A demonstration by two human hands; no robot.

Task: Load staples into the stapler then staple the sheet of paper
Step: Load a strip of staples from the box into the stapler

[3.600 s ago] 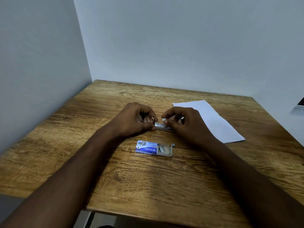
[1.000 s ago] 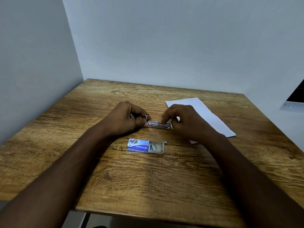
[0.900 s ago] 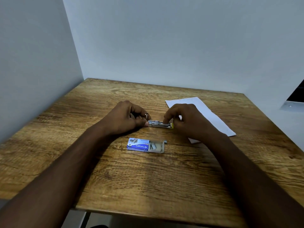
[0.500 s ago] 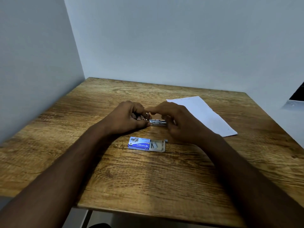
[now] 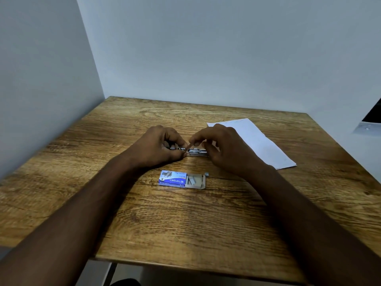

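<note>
A small metal stapler (image 5: 196,152) lies on the wooden table (image 5: 185,223) between my hands. My left hand (image 5: 157,147) grips its left end. My right hand (image 5: 224,149) rests over its right end, with forefinger and thumb pinched at the stapler's top near the left hand. Much of the stapler is hidden by my fingers. A blue staple box (image 5: 181,179) lies slid open just in front, with grey staple strips showing in its tray. The white sheet of paper (image 5: 257,141) lies flat behind my right hand.
Grey walls close off the table at the left and the back. A dark object on a white ledge (image 5: 369,124) shows at the right edge. A tiny loose staple (image 5: 194,213) lies on the wood near the front.
My right hand has moved left along the stapler, from its right tip to the top near my left hand. The left hand, box and paper have stayed put.
</note>
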